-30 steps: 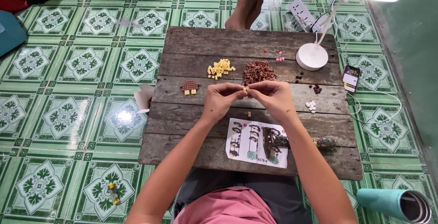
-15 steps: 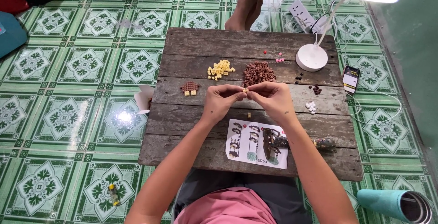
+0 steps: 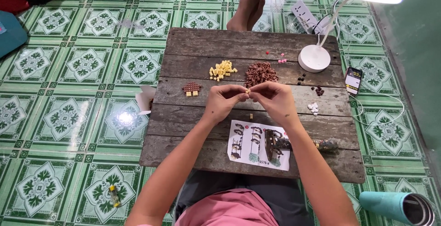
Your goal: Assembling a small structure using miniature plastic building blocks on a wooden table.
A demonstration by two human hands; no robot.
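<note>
Both hands meet above the middle of the wooden surface (image 3: 206, 46). The left hand (image 3: 223, 102) and the right hand (image 3: 273, 99) each pinch one end of a small yellow brick (image 3: 248, 91); each grip is closed on it, fingertips of both hands touching around the piece. The brick sits at the centre of the surface, held just above the planks.

A second small yellow piece (image 3: 251, 116) lies on the planks just near of the hands. The instruction sheet (image 3: 257, 145) lies flat at the near edge, partly under the right forearm.

On the far side of the hands, a pile of yellow bricks (image 3: 222, 69) lies left of a pile of brown bricks (image 3: 261, 73). A small assembled brown-and-yellow part (image 3: 191, 88) rests to the left of the left hand. A few white pieces (image 3: 313, 108) lie to the right.

A white lamp base (image 3: 314, 58) stands at the far right corner. A phone (image 3: 353, 80) lies at the right edge.
</note>
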